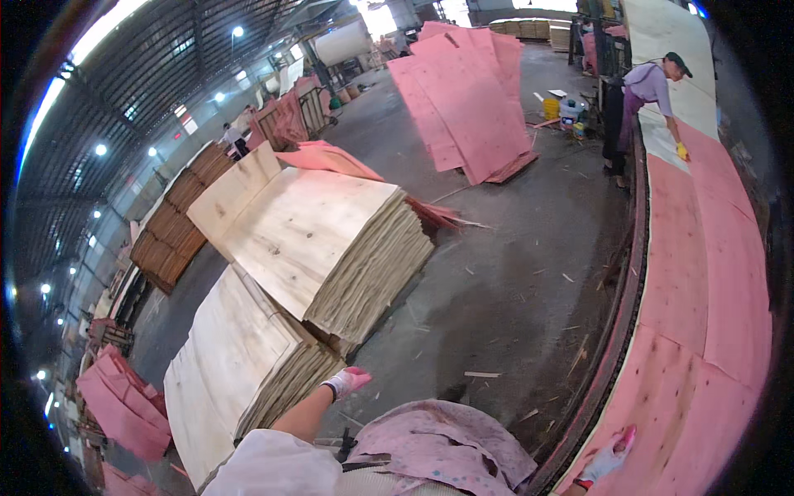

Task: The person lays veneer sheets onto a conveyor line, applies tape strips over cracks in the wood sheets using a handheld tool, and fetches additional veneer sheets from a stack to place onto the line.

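My left hand (349, 381), in a white glove with pink fingers, hangs in the air beside the lower stack of pale wood veneer sheets (231, 339). Nothing shows in it, and its fingers look loosely extended. On the right, my right hand (610, 457) in a similar glove lies on or just over a pink veneer sheet (641, 388) near the edge of the long bench. Its fingers point away from me and appear stretched out; no held thing is visible. Pink sheets cover the near part of the bench, with pale sheet (674, 50) at the far end.
A co-worker (649, 91) leans over the bench's far end, one gloved hand on the sheets. A second pale veneer stack (314, 231) stands ahead left. Pink sheets (471, 99) lie piled farther off, near buckets (569, 112). Wood scraps (482, 374) litter the dark floor.
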The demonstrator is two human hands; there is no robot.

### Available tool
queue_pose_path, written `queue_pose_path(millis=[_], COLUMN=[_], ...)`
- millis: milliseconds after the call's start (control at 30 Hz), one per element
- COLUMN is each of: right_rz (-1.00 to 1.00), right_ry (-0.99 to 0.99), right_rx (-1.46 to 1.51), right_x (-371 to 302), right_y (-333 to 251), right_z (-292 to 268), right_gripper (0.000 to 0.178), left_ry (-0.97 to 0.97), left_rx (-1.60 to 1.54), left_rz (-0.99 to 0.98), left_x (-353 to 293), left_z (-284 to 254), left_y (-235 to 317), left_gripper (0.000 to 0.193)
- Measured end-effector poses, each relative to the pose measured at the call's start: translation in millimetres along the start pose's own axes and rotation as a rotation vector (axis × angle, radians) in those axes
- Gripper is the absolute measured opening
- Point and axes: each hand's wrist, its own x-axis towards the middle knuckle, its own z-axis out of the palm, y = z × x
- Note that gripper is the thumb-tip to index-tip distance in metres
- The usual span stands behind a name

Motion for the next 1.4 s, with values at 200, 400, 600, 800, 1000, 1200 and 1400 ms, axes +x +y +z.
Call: queue_pose_path(millis=[200,400,600,800,1000,1200,1400], right_rz=[0.254,0.321,0.320,0.290,0.231,0.289,0.535], right_ry=[-0.397,-0.685,-0.736,-0.583,-0.612,-0.735,-1.120], right_rx=[0.218,0.230,0.095,-0.027,-0.172,-0.098,-0.318], right_x=[-76.9,-172.7,-209.3,-209.2,-210.7,-228.6,-224.1], right_y=[-107.4,-164.4,-133.6,-143.3,-165.2,-168.7,-218.3], right_z=[135.2,238.0,263.1,236.3,231.4,289.9,350.0], right_gripper=[0.035,0.033,0.036,0.037,0.033,0.034,0.040], left_ry=[0.200,0.509,0.900,0.790,0.550,0.781,0.563], left_rx=[0.028,0.270,0.471,0.659,0.878,0.953,1.015], left_rz=[0.068,-0.112,-0.032,-0.190,-0.227,0.007,-0.001], left_x=[90.1,110.2,199.7,231.4,263.1,308.3,268.4], left_z=[-29.0,-118.7,-217.4,-278.2,-278.2,-266.7,-283.0], left_y=[-81.3,17.6,-1.5,46.6,29.5,4.2,33.4], left_gripper=[0.072,0.086,0.092,0.115,0.101,0.028,0.025])
